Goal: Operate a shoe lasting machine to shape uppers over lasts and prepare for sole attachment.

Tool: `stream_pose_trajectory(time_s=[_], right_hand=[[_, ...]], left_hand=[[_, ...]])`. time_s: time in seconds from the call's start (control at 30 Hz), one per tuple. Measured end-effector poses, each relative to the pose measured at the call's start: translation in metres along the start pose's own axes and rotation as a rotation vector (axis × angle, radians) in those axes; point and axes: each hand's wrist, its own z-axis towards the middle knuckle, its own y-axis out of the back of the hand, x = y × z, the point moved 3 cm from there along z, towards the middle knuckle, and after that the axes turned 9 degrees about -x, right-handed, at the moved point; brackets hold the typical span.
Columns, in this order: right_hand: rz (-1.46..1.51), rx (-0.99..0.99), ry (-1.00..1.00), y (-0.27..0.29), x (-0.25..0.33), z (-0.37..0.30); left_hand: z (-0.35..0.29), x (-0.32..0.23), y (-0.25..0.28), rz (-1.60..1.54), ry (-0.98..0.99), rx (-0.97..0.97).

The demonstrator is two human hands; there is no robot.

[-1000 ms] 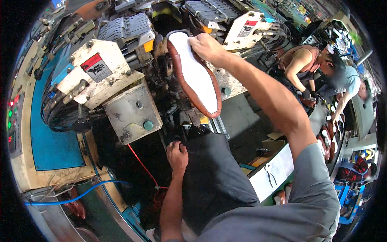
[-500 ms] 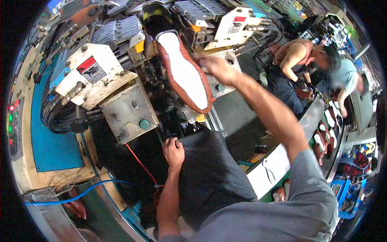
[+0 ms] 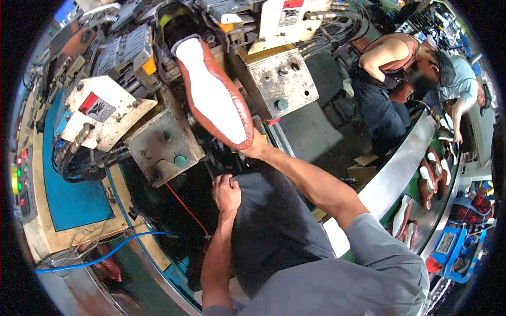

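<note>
A brown leather shoe [image 3: 219, 100] lies bottom up in the machine, its white underside facing me. Its toe slants toward me, and its heel end sits at the machine's dark centre. My right hand [image 3: 256, 145] grips the toe from beneath, with most of its fingers hidden behind the leather. Closed and resting against the dark cloth on my knee [image 3: 258, 197], my left hand [image 3: 226, 193] has its fingers curled in, and nothing shows in it.
Metal boxes with green buttons flank the shoe: a left box [image 3: 164, 147] and a right box [image 3: 279, 84]. A blue hose [image 3: 121, 244] runs at lower left. On the right, a conveyor [image 3: 390, 174] carries several shoes [image 3: 429, 176] near two people [image 3: 390, 68] bending over.
My right hand has come down from beside the shoe's right edge to its toe and taken hold there. The view has shifted slightly, and my left hand stays on my knee.
</note>
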Motion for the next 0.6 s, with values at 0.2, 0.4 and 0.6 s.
stream_pose_trajectory(time_s=[0.2, 0.4, 0.6], right_hand=[[-0.268, -0.416, 0.251, 0.076, -0.017, -0.001], [-0.625, -0.413, 0.733, 0.062, 0.180, -0.035], [-0.895, -0.416, 0.608, 0.034, 0.162, -0.019]], left_hand=[[0.012, -0.045, -0.023, 0.030, -0.236, 0.052], [0.029, -0.057, -0.058, 0.200, -0.319, 0.482], [0.034, -0.053, -0.091, 0.128, -0.312, 0.413]])
